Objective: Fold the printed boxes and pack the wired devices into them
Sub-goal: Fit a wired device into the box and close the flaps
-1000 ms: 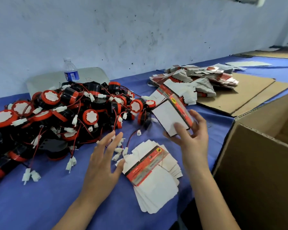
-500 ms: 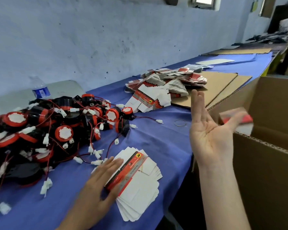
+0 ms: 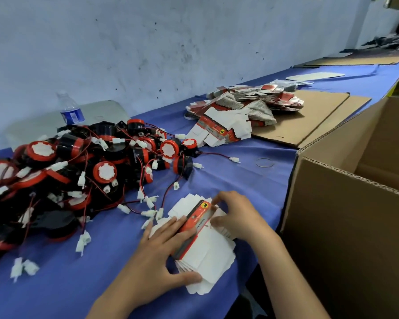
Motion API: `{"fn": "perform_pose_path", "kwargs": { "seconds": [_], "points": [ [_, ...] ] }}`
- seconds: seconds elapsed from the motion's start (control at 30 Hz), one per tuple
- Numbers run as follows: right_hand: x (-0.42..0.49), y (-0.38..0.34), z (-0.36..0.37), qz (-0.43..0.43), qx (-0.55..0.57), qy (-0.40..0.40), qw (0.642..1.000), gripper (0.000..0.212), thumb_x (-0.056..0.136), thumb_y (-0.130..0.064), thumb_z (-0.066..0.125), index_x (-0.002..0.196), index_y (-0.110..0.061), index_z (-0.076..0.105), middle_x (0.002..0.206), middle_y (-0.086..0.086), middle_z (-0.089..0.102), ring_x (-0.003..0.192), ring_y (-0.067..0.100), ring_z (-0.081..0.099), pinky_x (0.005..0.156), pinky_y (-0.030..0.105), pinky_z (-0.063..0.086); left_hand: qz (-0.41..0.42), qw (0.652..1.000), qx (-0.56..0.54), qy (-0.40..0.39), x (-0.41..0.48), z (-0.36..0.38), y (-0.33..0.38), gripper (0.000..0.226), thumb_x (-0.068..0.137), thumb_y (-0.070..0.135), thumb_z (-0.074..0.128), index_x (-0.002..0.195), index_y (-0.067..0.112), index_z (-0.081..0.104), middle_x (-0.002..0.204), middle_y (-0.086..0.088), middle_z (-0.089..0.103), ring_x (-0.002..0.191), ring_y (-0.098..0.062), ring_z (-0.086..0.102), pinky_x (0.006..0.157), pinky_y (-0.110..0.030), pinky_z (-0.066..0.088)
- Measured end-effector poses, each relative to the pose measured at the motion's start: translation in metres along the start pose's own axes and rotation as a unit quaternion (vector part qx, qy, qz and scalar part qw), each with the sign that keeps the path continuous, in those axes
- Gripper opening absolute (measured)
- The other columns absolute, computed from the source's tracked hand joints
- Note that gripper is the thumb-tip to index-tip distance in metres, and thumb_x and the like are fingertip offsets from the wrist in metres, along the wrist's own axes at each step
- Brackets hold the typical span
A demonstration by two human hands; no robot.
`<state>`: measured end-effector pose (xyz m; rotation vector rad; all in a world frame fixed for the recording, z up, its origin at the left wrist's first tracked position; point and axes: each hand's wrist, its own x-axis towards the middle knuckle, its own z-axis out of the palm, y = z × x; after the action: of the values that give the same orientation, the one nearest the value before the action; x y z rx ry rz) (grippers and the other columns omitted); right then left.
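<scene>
Where the blue cloth-covered table (image 3: 115,268) meets its near edge lies a fanned stack of flat white printed box blanks with a red-and-black band (image 3: 203,247), unfolded, part of it overhanging that edge. Left hand (image 3: 157,252): flat on the stack's left side, fingers straight along the red band, thumb stretched under the near corner of the blanks; pressing, not clenched. Right hand (image 3: 237,215): on the stack's far right portion, fingers curled, fingertips pinching at the edge of the top blank near the yellow emblem. Heap of round black wired devices with red rims and white paper faces (image 3: 78,171): left of the stack, thin red and black leads with white plug connectors trailing toward the blanks, the nearest connectors just beside the stack. Second, larger pile of flat printed box blanks, red and white (image 3: 240,111): farther along the table, partly resting on flat brown corrugated cardboard sheets (image 3: 309,118). Large open brown corrugated carton (image 3: 346,226): right of the table, just beside the right forearm. Thin wire ring (image 3: 265,162): on the cloth between carton and devices. Clear plastic water bottle with blue label (image 3: 70,109): behind the device heap, against the pale blue wall (image 3: 171,42).
</scene>
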<state>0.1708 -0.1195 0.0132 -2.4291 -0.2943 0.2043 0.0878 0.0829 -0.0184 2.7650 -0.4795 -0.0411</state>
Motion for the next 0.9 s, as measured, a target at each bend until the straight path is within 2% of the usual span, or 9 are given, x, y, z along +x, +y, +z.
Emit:
{"fn": "perform_pose_path", "kwargs": {
  "seconds": [0.07,0.2,0.3,0.47,0.57,0.63,0.7,0.77,0.9],
  "points": [
    [0.003,0.001,0.001,-0.027,0.005,0.015,0.999,0.036,0.082,-0.01,0.062,0.114,-0.027,0.066,0.119,-0.002,0.058,0.113,0.019,0.052,0.095,0.034,0.044,-0.007,1.0,0.006,-0.002,0.001,0.001,0.0,0.082,0.06,0.096,0.032,0.133,0.067,0.011,0.15,0.038,-0.009,0.137,0.017,-0.018,0.117,-0.034,-0.019],
    [0.006,0.004,0.005,-0.085,-0.009,0.024,0.996,0.023,0.085,-0.003,0.058,0.086,-0.023,0.07,0.123,-0.007,0.056,0.118,0.016,0.049,0.095,0.032,0.043,-0.014,1.0,-0.002,-0.001,0.0,0.0,0.001,0.079,0.06,0.097,0.03,0.131,0.068,0.012,0.151,0.037,-0.007,0.136,0.017,-0.017,0.117,-0.034,-0.019],
    [0.009,0.013,0.002,-0.126,-0.035,-0.028,0.991,0.015,0.093,-0.012,0.057,0.091,-0.025,0.065,0.158,-0.008,0.021,0.145,0.016,0.018,0.112,0.038,0.026,-0.015,1.0,-0.006,0.0,-0.001,-0.001,0.002,0.077,0.061,0.097,0.03,0.13,0.069,0.012,0.15,0.038,-0.008,0.135,0.019,-0.018,0.116,-0.033,-0.021],
    [0.011,0.019,0.002,-0.129,-0.067,-0.086,0.986,0.021,0.099,-0.017,0.045,0.091,-0.036,0.05,0.16,-0.018,0.004,0.148,0.013,-0.006,0.111,0.042,0.013,-0.014,1.0,-0.021,0.016,0.0,-0.001,0.003,0.081,0.061,0.095,0.034,0.135,0.064,0.021,0.149,0.039,-0.001,0.136,0.021,-0.011,0.115,-0.029,-0.02],
    [0.011,0.021,0.0,-0.129,-0.047,-0.097,0.986,0.021,0.099,-0.015,0.045,0.092,-0.034,0.05,0.156,-0.014,0.023,0.148,0.013,0.005,0.112,0.04,0.015,-0.003,0.998,-0.04,0.057,0.0,-0.003,0.002,0.08,0.064,0.091,0.038,0.136,0.055,0.037,0.145,0.041,0.014,0.135,0.022,0.003,0.117,-0.024,-0.012],
    [0.01,0.023,-0.004,-0.136,-0.023,-0.096,0.986,0.019,0.096,-0.01,0.047,0.092,-0.027,0.054,0.142,-0.008,0.042,0.14,0.015,0.026,0.106,0.036,0.031,0.0,0.992,-0.063,0.108,0.002,-0.004,0.002,0.072,0.072,0.086,0.034,0.126,0.044,0.058,0.137,0.032,0.044,0.129,0.012,0.036,0.115,-0.021,0.021],
    [0.008,0.022,-0.007,-0.13,0.006,-0.094,0.987,0.022,0.091,-0.002,0.048,0.088,-0.022,0.057,0.131,-0.003,0.051,0.123,0.012,0.041,0.088,0.027,0.043,-0.002,0.981,-0.067,0.181,0.003,-0.008,0.002,0.078,0.078,0.085,0.028,0.11,0.029,0.072,0.111,0.018,0.069,0.099,-0.004,0.063,0.085,-0.027,0.051],
    [0.006,0.02,-0.008,-0.116,0.02,-0.088,0.989,0.029,0.084,0.002,0.044,0.084,-0.022,0.058,0.129,-0.004,0.051,0.116,0.01,0.046,0.078,0.023,0.046,-0.015,0.984,-0.044,0.172,0.002,-0.013,0.001,0.077,0.07,0.088,0.035,0.112,0.034,0.07,0.109,0.024,0.066,0.093,-0.002,0.063,0.076,-0.028,0.052],
    [0.007,0.021,-0.006,-0.095,0.055,-0.073,0.991,0.022,0.085,-0.008,0.05,0.084,-0.028,0.06,0.124,-0.007,0.053,0.11,0.017,0.056,0.084,0.031,0.052,0.002,0.997,-0.057,0.051,-0.005,-0.018,-0.007,0.073,0.056,0.085,0.059,0.123,0.056,0.053,0.125,0.045,0.039,0.111,0.022,0.04,0.086,-0.005,0.036]
  ]
}}
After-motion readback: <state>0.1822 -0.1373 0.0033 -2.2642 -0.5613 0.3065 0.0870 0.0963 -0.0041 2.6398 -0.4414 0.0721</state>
